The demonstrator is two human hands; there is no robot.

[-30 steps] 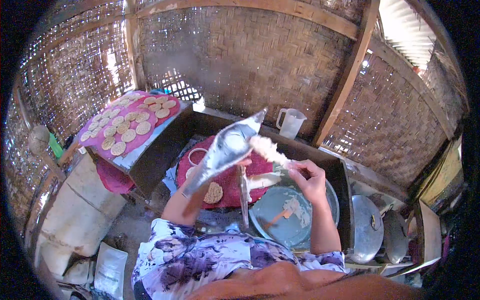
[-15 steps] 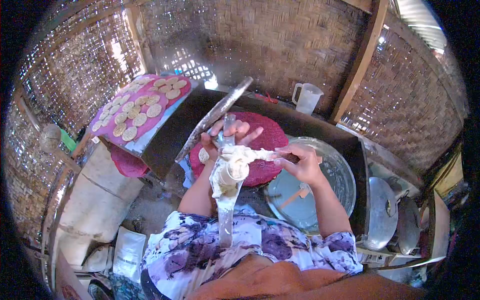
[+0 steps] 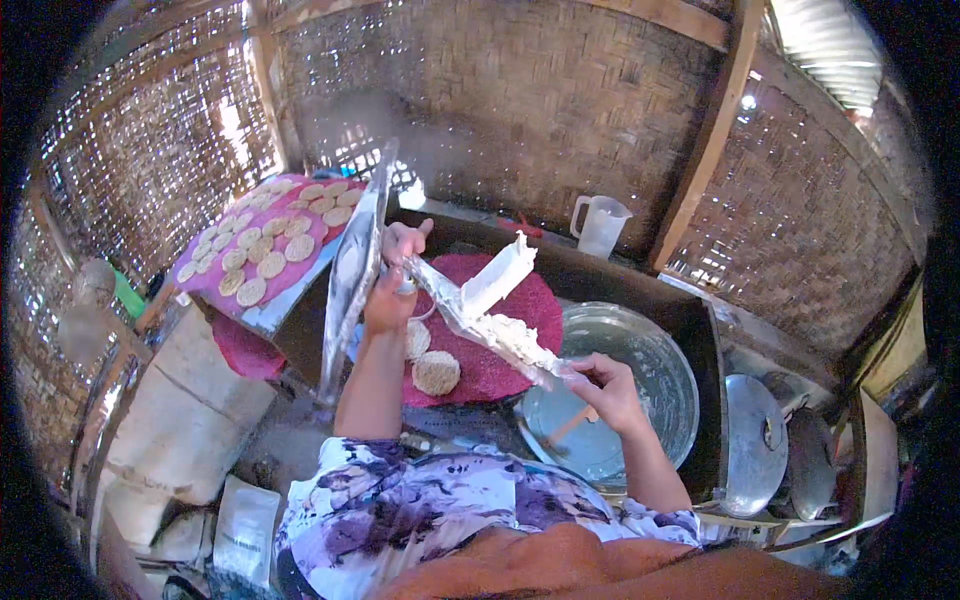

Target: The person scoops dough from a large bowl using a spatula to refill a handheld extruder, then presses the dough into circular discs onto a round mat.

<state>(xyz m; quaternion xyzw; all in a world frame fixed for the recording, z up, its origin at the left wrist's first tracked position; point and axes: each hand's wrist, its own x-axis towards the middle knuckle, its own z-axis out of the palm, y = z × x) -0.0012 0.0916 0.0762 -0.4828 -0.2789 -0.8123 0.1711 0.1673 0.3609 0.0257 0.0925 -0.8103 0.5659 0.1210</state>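
White dough (image 3: 515, 338) lies along the press (image 3: 437, 287) above the red mat (image 3: 535, 300), and I see the left hand (image 3: 398, 268) closed round the press's far end, the right hand (image 3: 607, 392) bent-fingered at its near end, grip unclear.

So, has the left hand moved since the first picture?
Yes: judged against the plastic jug, the left hand has moved toward the picture's left, farther from it.

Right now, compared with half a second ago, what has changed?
In the left hand, the dough-smeared metal tool has swung from pointing at the person's body to slanting toward the right hand, which is now at its end. The left hand still holds it; basin and pitcher stayed put.
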